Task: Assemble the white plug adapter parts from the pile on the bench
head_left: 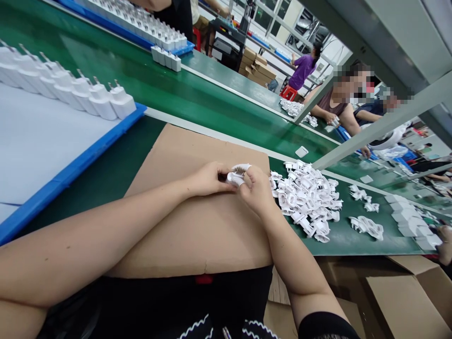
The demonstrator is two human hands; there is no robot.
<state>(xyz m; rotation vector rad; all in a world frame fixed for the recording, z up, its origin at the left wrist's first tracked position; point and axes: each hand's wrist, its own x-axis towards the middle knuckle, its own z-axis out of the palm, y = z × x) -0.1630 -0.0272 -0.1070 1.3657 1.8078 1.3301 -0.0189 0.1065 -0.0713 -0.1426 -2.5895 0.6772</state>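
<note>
1. At your far left, a blue-rimmed tray (76,176) sits on the green desk (113,172), with a row of white plugs (76,89) standing pins-up along its back edge.
2. Beyond it, across the green belt (212,108), a second blue tray (189,47) carries many more white plugs.
3. In front of you, a cardboard sheet (197,235) covers the desk's near edge.
4. Your left hand (211,179) is over the sheet, thumb and fingers nearly together, pinching the left end of a small white part (236,179).
5. That part is between your two hands, above the sheet's right half; fingers hide much of it.
6. Your right hand (259,190) is curled closed, gripping the part's other end.
7. Just beside your right hand, a heap of white pieces (307,200) lies loose on the desk.
8. Behind the heap, a co-worker (339,103) sits across the belt.
9. Farther right, you have smaller clusters (367,227), then stacked white housings (411,221).
10. Below these, an open cardboard box (406,303) stands under the desk.
</note>
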